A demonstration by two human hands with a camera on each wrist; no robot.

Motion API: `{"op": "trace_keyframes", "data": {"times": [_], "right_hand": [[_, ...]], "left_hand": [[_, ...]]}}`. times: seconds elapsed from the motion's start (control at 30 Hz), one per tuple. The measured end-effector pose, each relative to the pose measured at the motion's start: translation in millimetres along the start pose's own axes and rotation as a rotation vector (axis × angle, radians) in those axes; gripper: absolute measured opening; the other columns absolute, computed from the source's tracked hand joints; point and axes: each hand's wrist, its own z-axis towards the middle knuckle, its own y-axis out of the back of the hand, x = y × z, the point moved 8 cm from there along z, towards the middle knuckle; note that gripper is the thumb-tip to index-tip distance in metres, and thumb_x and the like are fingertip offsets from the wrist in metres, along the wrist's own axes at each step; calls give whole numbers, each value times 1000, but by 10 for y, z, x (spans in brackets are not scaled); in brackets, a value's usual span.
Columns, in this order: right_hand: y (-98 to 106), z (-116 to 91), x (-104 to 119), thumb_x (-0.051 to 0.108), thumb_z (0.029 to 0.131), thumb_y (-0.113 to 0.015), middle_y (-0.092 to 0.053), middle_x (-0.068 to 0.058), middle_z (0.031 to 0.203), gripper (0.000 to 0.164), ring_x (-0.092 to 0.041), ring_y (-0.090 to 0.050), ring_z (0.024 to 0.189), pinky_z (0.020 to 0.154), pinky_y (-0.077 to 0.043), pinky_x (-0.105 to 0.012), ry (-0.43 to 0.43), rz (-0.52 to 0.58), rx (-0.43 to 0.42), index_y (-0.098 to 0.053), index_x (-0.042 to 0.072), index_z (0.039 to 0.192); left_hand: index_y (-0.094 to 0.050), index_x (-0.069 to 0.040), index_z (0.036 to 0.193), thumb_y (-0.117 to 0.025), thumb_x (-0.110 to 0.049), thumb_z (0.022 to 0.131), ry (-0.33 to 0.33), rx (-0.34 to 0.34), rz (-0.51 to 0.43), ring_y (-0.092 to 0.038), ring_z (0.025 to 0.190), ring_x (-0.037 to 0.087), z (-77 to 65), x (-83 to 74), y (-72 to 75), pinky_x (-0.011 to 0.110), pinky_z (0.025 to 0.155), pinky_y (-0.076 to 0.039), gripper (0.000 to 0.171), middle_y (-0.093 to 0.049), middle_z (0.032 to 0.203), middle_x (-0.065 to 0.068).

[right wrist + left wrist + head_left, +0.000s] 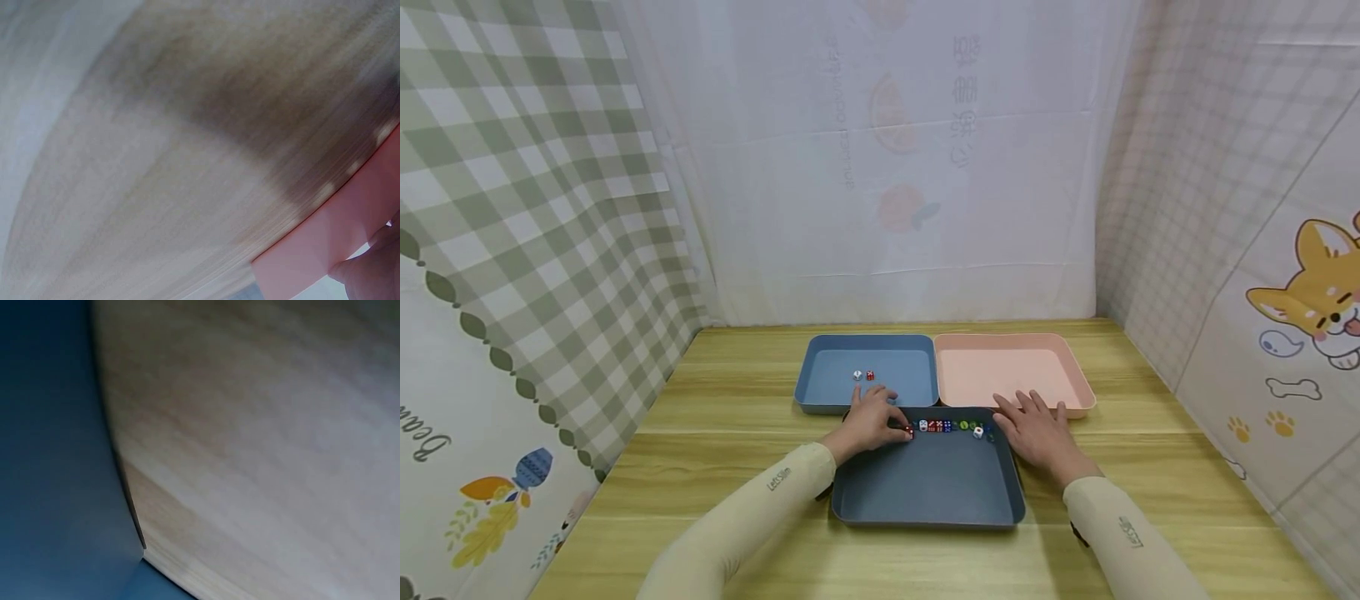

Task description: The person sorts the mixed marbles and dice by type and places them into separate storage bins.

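Note:
In the head view, my left hand (pixel 869 425) reaches over the far left corner of the dark grey-blue tray (pixel 928 492). Its thumb and index finger pinch a red die (pixel 909 432) with white dots. Along the tray's far wall lie several red, white and blue dice (pixel 935 426) and some green glassy round pieces (pixel 964 425). A white die (pixel 977 432) sits just in front of them. My right hand (pixel 1037 429) rests with spread fingers at the tray's far right corner and the near rim of the pink tray (pixel 1007 367); it holds nothing.
Behind the dark tray stands a blue tray (pixel 827 392) with a white die (pixel 857 375) and a red die (pixel 870 376) in it. It adjoins the pink tray. All stand on a wood-grain table (pixel 745 392), with cloth hung on three sides.

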Motion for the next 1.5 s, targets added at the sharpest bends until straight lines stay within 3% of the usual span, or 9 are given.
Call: {"op": "trace_keyframes", "data": {"times": [0.93, 1.3, 1.5], "right_hand": [[17, -4, 8, 45, 106, -37, -32, -30, 153, 56, -54, -18, 142, 107, -3, -76, 8, 7, -14, -41, 14, 152], [10, -5, 7, 44, 106, -38, -31, -30, 153, 55, -54, -18, 142, 107, -3, -76, 6, 7, -10, -41, 14, 152], [14, -10, 7, 43, 106, -38, -32, -30, 153, 55, -54, -18, 142, 107, -3, -76, 9, 13, -16, -42, 13, 152]], "left_hand": [[-80, -25, 88, -81, -37, 84, 24, -30, -164, -41, 135, 31, -24, 79, 150, 71, 111, -10, 12, -55, 139, 12], [-79, -24, 91, -78, -36, 87, 44, -33, -221, -28, 144, 39, -40, 170, 252, 71, 110, -9, 13, -51, 141, 15], [-79, -23, 90, -78, -35, 87, 43, -61, -240, -35, 139, 38, -41, 221, 300, 72, 110, -9, 12, -52, 140, 16]]}}
